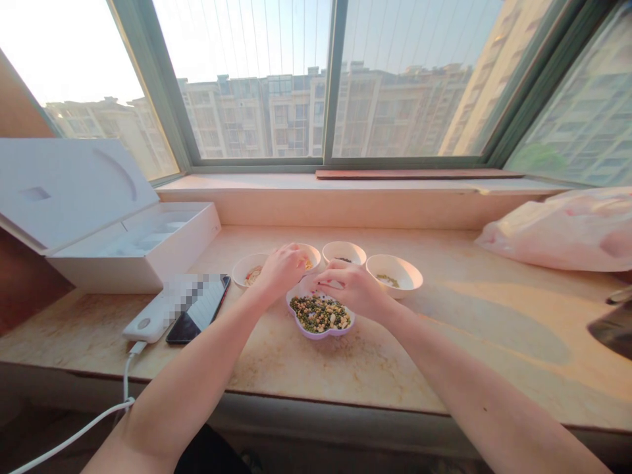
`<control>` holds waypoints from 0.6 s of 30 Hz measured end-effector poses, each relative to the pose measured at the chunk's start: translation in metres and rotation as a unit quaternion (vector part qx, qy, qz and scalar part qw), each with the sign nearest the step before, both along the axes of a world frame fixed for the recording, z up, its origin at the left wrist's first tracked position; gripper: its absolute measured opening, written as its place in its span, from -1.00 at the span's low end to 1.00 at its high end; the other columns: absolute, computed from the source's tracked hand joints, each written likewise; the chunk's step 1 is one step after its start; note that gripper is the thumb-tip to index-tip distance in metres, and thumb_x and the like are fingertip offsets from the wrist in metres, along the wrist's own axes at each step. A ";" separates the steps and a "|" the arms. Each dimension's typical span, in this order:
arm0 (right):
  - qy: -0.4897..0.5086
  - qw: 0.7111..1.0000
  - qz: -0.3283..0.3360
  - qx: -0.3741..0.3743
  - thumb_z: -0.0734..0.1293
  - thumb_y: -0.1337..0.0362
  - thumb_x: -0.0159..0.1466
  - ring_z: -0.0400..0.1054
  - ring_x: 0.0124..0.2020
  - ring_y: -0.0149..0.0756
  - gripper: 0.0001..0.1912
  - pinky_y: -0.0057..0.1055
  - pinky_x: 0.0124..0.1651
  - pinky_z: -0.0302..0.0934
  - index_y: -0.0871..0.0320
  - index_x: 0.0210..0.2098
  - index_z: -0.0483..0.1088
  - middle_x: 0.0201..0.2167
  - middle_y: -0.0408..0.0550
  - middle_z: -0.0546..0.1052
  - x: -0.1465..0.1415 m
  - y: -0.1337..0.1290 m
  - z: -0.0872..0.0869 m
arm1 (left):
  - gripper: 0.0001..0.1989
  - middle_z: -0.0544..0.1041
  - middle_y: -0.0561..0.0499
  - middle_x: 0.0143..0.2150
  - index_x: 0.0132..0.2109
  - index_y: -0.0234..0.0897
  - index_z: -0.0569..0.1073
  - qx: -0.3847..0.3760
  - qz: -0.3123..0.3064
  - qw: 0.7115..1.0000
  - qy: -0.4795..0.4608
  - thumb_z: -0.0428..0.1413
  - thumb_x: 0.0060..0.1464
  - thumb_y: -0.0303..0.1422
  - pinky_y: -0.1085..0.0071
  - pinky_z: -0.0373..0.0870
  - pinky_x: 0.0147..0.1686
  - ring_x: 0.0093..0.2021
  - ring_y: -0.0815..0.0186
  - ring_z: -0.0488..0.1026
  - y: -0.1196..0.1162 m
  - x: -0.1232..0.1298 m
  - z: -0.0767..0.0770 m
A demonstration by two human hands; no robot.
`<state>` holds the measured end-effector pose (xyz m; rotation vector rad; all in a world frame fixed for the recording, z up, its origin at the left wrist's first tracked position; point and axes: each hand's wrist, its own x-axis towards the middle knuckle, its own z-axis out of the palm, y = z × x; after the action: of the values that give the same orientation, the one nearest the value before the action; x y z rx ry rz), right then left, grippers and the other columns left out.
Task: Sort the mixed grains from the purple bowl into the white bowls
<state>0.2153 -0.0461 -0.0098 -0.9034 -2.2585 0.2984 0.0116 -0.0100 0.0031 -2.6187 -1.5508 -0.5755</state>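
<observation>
A purple-rimmed, lobed dish (323, 336) holds a mix of green, black, tan and pale beans (318, 313). My right hand (358, 288) is over its far right side, fingers pinched, with tiny dark specks at the tips. My left hand (284, 268) is bent down at the second white bowl (315, 253), which has yellowish pieces in it; its fingertips are close together, and what they hold is hidden. Left of it is a white bowl (239, 271) with reddish and pale pieces. Behind my right hand stands a bowl (344, 247) of dark beans, and beside it a bowl (409, 275) with a few green beans.
An open white box (187, 247) stands at the left. In front of it lie a white power bank (148, 319) with a cable (126, 375) and a black phone (200, 316). A plastic bag (557, 230) and a dark object (615, 326) are at the right. Windows rise behind the ledge.
</observation>
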 end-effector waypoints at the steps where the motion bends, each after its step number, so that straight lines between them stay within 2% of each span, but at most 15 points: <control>1: 0.008 1.000 -0.009 -0.003 0.39 0.30 0.35 0.46 -0.27 -0.30 -0.83 -0.38 -0.15 0.27 0.03 -0.29 0.67 -0.28 -0.08 0.60 0.001 0.000 0.000 | -0.71 0.59 -0.13 -0.09 -0.18 -0.26 0.61 0.001 -0.003 1.000 -0.011 -0.02 0.30 -0.48 0.30 0.43 -0.08 -0.14 0.20 0.53 0.000 0.001 0.000; 5: 0.009 0.996 -0.087 -0.007 0.38 0.19 0.37 0.46 -0.29 -0.27 -0.81 -0.34 -0.17 0.26 0.03 -0.18 0.67 -0.26 -0.07 0.60 0.007 0.005 0.002 | -0.69 0.60 -0.11 -0.07 -0.13 -0.24 0.63 -0.002 -0.017 0.999 -0.051 -0.03 0.33 -0.46 0.31 0.45 0.01 -0.09 0.21 0.55 -0.002 0.004 0.000; 8: -0.029 0.984 -0.178 -0.007 0.31 0.12 0.42 0.46 -0.26 -0.22 -0.72 -0.32 -0.18 0.23 0.05 -0.18 0.66 -0.20 -0.03 0.62 0.017 0.013 0.005 | -0.69 0.61 -0.09 -0.02 -0.09 -0.23 0.63 -0.006 -0.062 0.996 -0.057 -0.02 0.31 -0.49 0.33 0.44 0.05 -0.02 0.22 0.55 -0.005 0.007 0.002; 11: -0.062 0.966 -0.249 -0.020 0.21 0.16 0.46 0.47 -0.21 -0.19 -0.65 -0.33 -0.21 0.20 0.08 -0.22 0.63 -0.15 0.01 0.62 0.030 0.024 0.004 | -0.71 0.63 -0.05 -0.09 -0.13 -0.21 0.63 -0.047 -0.123 0.991 -0.018 0.00 0.29 -0.50 0.34 0.44 -0.01 -0.08 0.23 0.56 -0.013 0.011 0.004; 13: -0.085 0.954 -0.287 -0.034 0.17 0.16 0.46 0.46 -0.24 -0.20 -0.62 -0.35 -0.26 0.17 0.10 -0.24 0.60 -0.18 0.03 0.62 0.037 0.030 0.002 | -0.75 0.62 -0.04 -0.11 -0.17 -0.19 0.63 -0.087 -0.161 0.983 0.014 0.03 0.31 -0.43 0.36 0.44 -0.08 -0.14 0.25 0.58 -0.021 0.013 0.004; 16: -0.113 0.941 -0.314 -0.055 0.16 0.17 0.46 0.47 -0.24 -0.18 -0.63 -0.34 -0.26 0.18 0.11 -0.20 0.59 -0.18 0.05 0.63 0.044 0.036 -0.002 | -0.83 0.61 -0.04 -0.03 -0.08 -0.15 0.62 -0.123 -0.200 0.971 0.037 0.16 0.28 -0.28 0.38 0.44 -0.09 -0.06 0.22 0.58 -0.032 0.015 0.002; 18: -0.109 0.942 -0.310 -0.062 0.15 0.22 0.46 0.50 -0.17 -0.15 -0.64 -0.32 -0.20 0.24 0.09 -0.06 0.58 -0.08 0.06 0.64 0.046 0.038 -0.002 | -0.78 0.60 -0.05 0.04 -0.05 -0.15 0.62 -0.129 -0.212 0.968 0.041 0.23 0.22 -0.19 0.37 0.44 -0.08 0.01 0.18 0.57 -0.035 0.017 -0.002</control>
<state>0.2612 -0.0085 -0.0119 -1.7237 -2.0260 0.0515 0.0281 -0.0454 0.0015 -3.1534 -1.1090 -0.2878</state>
